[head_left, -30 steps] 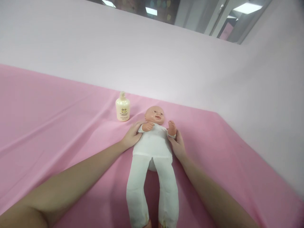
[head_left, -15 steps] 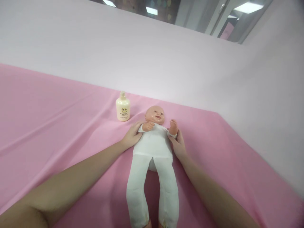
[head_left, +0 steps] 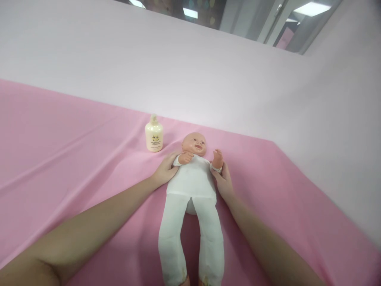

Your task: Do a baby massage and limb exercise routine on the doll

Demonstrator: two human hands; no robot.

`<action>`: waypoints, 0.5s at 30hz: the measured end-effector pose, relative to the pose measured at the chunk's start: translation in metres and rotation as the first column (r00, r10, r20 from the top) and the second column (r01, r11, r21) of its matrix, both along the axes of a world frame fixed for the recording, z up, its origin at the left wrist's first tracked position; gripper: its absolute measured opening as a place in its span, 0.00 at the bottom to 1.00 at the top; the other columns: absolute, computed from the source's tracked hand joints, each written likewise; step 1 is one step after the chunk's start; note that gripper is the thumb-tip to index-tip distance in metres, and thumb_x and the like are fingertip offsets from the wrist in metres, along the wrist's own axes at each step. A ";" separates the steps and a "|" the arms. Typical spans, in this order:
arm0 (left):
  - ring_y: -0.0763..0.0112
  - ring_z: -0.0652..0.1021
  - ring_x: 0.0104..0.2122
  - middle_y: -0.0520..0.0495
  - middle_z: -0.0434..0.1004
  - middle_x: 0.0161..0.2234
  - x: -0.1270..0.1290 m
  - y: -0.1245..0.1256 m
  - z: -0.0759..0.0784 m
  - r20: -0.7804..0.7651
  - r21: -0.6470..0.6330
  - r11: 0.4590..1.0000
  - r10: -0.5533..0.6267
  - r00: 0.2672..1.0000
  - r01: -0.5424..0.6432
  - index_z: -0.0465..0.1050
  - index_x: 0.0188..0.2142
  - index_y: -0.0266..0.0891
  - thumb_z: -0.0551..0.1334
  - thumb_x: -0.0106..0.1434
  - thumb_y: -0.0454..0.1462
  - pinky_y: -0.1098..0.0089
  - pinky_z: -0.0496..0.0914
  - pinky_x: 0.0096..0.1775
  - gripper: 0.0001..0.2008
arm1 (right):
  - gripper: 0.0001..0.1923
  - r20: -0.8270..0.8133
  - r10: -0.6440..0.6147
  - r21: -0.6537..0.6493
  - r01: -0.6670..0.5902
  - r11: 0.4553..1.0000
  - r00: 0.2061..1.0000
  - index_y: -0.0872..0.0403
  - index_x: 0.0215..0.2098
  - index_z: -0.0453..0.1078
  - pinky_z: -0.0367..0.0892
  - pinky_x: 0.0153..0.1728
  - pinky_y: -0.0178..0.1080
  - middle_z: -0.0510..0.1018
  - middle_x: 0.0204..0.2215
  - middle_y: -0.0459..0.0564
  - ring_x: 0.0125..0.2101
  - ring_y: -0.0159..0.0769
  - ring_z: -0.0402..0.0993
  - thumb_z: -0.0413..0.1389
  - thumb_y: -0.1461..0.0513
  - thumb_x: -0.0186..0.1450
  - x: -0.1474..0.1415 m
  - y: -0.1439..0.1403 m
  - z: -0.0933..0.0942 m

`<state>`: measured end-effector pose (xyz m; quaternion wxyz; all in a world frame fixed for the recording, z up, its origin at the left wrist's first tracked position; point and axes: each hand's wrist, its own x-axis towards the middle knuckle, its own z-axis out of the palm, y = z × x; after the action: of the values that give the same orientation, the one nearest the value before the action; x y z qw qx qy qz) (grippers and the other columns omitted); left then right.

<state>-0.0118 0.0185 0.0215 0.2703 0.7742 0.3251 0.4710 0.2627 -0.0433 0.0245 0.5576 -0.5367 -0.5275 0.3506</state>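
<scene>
A baby doll (head_left: 192, 186) in a white cloth suit lies on its back on a pink sheet (head_left: 74, 159), head away from me. My left hand (head_left: 164, 170) cups the doll's shoulder on the left side, under its bent arm. My right hand (head_left: 224, 182) holds the doll's other side at the armpit, just below its raised arm. Both hands grip the torso from the sides. The doll's feet run off the bottom edge of the view.
A cream lotion bottle (head_left: 154, 135) with a pump top stands upright on the sheet, left of the doll's head. A pale wall (head_left: 190, 75) rises behind and to the right of the sheet. The sheet has long folds on the left.
The doll's raised arm on the right has tipped slightly upright and shifted a little. My hands stay at the doll's sides.
</scene>
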 end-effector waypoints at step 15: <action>0.52 0.77 0.59 0.40 0.77 0.60 -0.001 0.003 -0.005 -0.010 -0.007 1.000 0.006 1.000 -0.006 0.71 0.62 0.41 0.60 0.65 0.33 0.48 0.69 0.64 0.25 | 0.26 -0.006 0.003 -0.004 -0.003 1.000 1.000 0.46 0.57 0.68 0.67 0.61 0.54 0.79 0.55 0.52 0.56 0.49 0.74 0.63 0.49 0.64 -0.003 -0.001 0.003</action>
<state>-0.0125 0.0216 0.0164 0.2701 0.7747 0.3303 0.4666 0.2597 -0.0444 0.0279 0.5576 -0.5361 -0.5256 0.3541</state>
